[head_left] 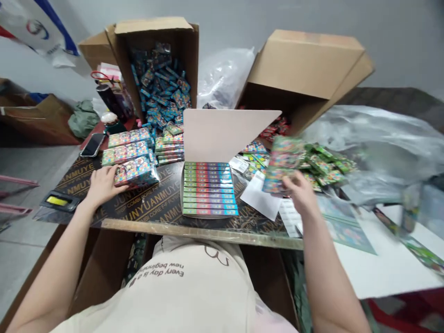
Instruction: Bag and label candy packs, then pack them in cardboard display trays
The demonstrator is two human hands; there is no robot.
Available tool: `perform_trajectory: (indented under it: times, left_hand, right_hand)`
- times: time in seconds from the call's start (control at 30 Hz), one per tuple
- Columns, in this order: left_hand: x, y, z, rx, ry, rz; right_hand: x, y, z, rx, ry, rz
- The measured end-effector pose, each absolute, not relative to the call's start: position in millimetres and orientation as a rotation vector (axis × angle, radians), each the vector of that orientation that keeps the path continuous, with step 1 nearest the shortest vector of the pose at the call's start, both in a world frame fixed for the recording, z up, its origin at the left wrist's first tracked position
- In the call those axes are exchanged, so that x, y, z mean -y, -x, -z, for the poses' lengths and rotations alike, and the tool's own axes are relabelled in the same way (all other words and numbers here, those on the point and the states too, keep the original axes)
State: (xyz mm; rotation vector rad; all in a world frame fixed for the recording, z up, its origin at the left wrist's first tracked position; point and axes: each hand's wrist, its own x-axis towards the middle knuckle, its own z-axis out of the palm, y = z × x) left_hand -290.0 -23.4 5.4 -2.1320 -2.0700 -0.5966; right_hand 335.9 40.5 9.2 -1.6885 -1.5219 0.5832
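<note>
At the left of the table my left hand (104, 184) grips the near end of a wrapped bundle of colourful small packs (137, 171), thumb on its front side and fingers at its top. Two similar bundles (126, 150) lie just behind it. Over the right side my right hand (301, 190) is closed on a colourful printed flat piece (281, 162), which motion blurs. Between the hands stands a display box (208, 213) with its pale lid (222, 134) raised. Inside it, slim packs (210, 188) in green, red and blue lie in a stacked row.
An open carton (157, 27) of small blue packs stands at the back left, another carton (308, 60) at the back right. Green packs (326, 164) and clear plastic (374, 143) lie right. A phone (93, 144) and black tray (59, 201) are at the left edge.
</note>
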Motion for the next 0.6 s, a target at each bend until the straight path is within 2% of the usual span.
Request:
perform_trajectory:
  times: [0.1,0.17,0.23,0.37,0.5,0.6]
  left_hand:
    - [19,289,-7,2.035,2.124,0.683]
    - [15,290,-13,2.032,2.128,0.616]
    - [14,289,-21,2.023,2.123,0.487]
    - [22,256,-45,1.853,2.163,0.295]
    - [37,170,-74,1.489,2.424,0.172]
    - [41,103,-91,1.309,2.626,0.246]
  right_hand:
    - [-35,-323,20,1.678,1.881,-0.336]
    - [-31,-303,24,1.790,1.783,-0.264]
    - [-26,-281,18,1.906,1.562,-0.345]
    - [-6,-230,-11,2.027,1.206,-0.445]
    - [12,-170,-53,2.295,0.945,-0.393]
    - [6,-145,-81,2.542,0.943,-0.489]
